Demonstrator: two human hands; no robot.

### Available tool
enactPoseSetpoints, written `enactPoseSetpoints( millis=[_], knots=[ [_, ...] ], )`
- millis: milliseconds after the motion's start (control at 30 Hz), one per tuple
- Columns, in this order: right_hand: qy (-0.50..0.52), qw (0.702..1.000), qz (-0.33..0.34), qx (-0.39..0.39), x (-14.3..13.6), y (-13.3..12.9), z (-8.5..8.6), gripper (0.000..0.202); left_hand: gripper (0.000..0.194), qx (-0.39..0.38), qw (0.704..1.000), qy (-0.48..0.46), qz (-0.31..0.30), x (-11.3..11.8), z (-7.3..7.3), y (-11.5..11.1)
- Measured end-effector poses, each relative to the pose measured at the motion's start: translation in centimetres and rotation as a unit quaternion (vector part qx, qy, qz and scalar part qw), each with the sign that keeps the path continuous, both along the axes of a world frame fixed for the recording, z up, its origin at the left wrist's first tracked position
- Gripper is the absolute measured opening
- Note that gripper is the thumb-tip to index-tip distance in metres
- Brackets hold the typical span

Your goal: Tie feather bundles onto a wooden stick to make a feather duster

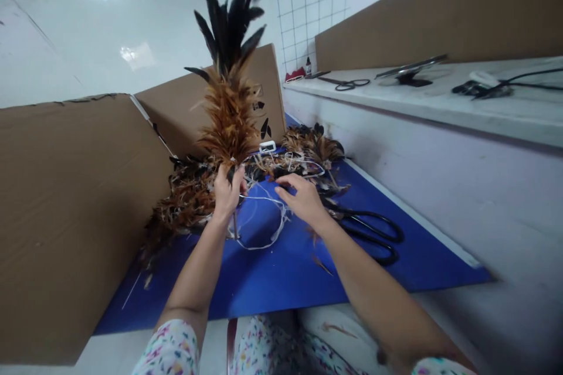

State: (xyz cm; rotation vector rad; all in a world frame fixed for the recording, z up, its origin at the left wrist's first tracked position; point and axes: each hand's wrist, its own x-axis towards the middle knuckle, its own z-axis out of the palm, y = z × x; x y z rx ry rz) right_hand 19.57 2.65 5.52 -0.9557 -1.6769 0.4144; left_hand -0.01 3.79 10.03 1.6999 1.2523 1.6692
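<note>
My left hand (229,188) is closed around the base of a feather duster (231,111), which stands upright. Its lower feathers are bushy and orange-brown, and long black ones rise at the top. A short piece of stick (235,225) shows below that hand. To the right, my right hand (301,196) has its thumb and fingers bent toward each other beside the loose feathers; what is between them, if anything, is too small to make out. White string (264,246) loops over the blue tabletop (264,281) below and between the hands.
Heaps of brown feathers (185,196) lie at left and back, another feather pile (312,143) at back right. Black-handled scissors (373,231) lie right of my right hand. Cardboard (65,217) walls the left side. A ledge (422,94) holds smaller scissors (345,83) and a phone-like slab (411,67).
</note>
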Motion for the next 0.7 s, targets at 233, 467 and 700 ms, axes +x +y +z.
enactPoseSetpoints(
  millis=[233, 467, 700],
  knots=[
    [-0.371, 0.895, -0.239, -0.059, 8.4, -5.0, -2.1, 0.019, 0.016, 0.024, 0.996, 0.069, 0.044, -1.1, 0.1, 0.6],
    [-0.496, 0.813, -0.233, -0.197, 13.3, -7.1, -6.7, 0.027, 0.013, 0.034, 0.973, 0.161, 0.164, -2.2, 0.9, 0.7],
    [-0.516, 0.804, -0.205, -0.212, 12.9, -6.3, -6.0, 0.033, 0.022, -0.033, 0.998, 0.020, 0.048, -2.8, 1.8, 0.1]
  ],
)
